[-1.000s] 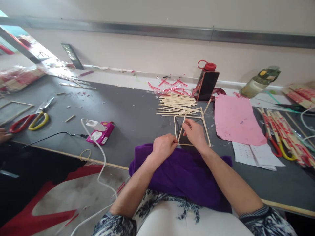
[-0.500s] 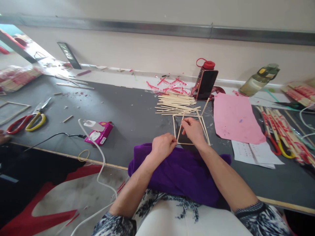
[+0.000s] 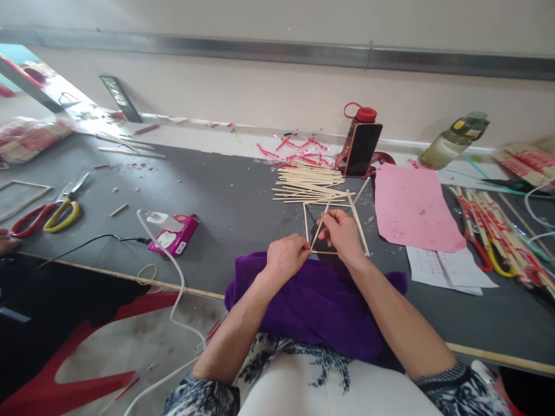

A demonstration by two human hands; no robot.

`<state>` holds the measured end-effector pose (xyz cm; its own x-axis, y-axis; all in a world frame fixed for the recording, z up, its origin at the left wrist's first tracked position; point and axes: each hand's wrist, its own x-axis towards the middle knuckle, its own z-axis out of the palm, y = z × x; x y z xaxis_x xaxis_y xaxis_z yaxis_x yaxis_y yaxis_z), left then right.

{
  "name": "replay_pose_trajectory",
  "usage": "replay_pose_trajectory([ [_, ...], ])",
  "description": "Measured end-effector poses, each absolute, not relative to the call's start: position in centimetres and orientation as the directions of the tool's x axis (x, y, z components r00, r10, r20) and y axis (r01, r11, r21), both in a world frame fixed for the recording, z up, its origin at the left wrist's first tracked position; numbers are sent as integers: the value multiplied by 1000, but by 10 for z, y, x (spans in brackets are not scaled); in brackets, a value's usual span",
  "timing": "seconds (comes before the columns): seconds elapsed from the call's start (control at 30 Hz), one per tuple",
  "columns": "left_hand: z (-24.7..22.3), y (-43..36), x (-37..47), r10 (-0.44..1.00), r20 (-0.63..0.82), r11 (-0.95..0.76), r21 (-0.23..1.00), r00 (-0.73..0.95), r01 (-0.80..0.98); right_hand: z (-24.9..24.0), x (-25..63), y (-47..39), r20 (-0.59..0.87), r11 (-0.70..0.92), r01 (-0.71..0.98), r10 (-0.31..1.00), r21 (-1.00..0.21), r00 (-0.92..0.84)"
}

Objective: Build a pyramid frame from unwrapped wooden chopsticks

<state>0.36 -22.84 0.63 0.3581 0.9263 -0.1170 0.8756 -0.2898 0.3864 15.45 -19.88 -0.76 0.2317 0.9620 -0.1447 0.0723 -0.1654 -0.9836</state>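
A square frame (image 3: 306, 218) of thin pale wooden sticks lies on the dark table in front of me, partly covered by my hands. My left hand (image 3: 287, 257) is closed in a pinch at its near left corner, where the fingertips meet the sticks. With bent fingers, my right hand (image 3: 343, 232) pinches a wooden stick (image 3: 327, 205) that slants up from that same corner. Another slanting stick (image 3: 362, 190) rises by the far right corner. Just behind the frame lies a pile of loose sticks (image 3: 310, 180).
Purple cloth (image 3: 312, 306) covers the table edge before me. To the right are pink paper (image 3: 418, 208), printed sheets (image 3: 446, 270) and wrapped stick bundles (image 3: 498, 231). A phone (image 3: 363, 150) leans on a red-capped bottle (image 3: 365, 114). Scissors (image 3: 63, 215) and a purple box (image 3: 181, 234) lie left.
The stick in my right hand has swung slightly to the right at its upper end, and the right fingers have shifted on it. My left hand stays at the corner.
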Motion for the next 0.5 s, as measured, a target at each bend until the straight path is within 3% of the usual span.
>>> replay_pose_trajectory([
  [0.2, 2, -228, 3, 925, -88, -312, 375, 369, 873, -5, 155, -205, -148, -155, 14, 965, -988, 216],
  [0.5, 1, -226, 4, 928, -80, -310, 377, 364, 873, -4, 161, -211, -53, -64, 55, 981, -996, 186],
])
